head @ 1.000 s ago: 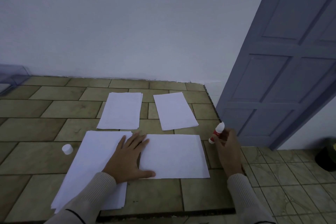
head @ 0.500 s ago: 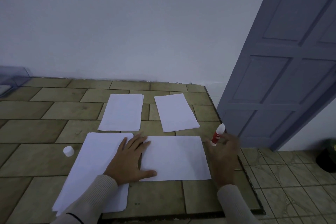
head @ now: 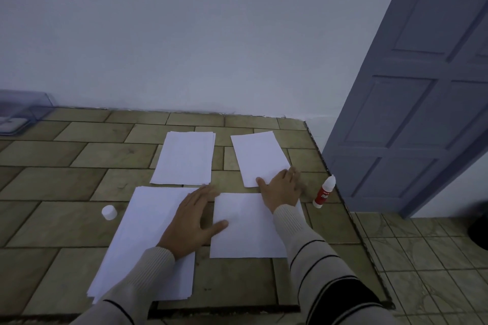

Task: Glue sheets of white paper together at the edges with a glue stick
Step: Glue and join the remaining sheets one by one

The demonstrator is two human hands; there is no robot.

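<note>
Several white sheets lie on a tiled surface. My left hand (head: 192, 221) rests flat across the gap between the near-left paper stack (head: 142, 240) and the near-right sheet (head: 248, 229). My right hand (head: 282, 187) lies with straight fingers on the near corner of the far-right sheet (head: 257, 155). A second far stack (head: 184, 158) lies to its left. The red and white glue stick (head: 324, 191) stands upright and uncapped by the right edge, apart from my right hand. Its white cap (head: 109, 212) sits left of the near stack.
The tiled surface (head: 66, 182) ends at a dark edge on the right, with a lower tiled floor (head: 422, 258) beyond. A blue-grey panelled door (head: 412, 119) stands at the right. A clear plastic box (head: 18, 113) sits at the far left against the white wall.
My right hand set the glue stick down upright near the right edge, let go, and moved left onto the far-right sheet. My left hand stayed flat on the near sheets.
</note>
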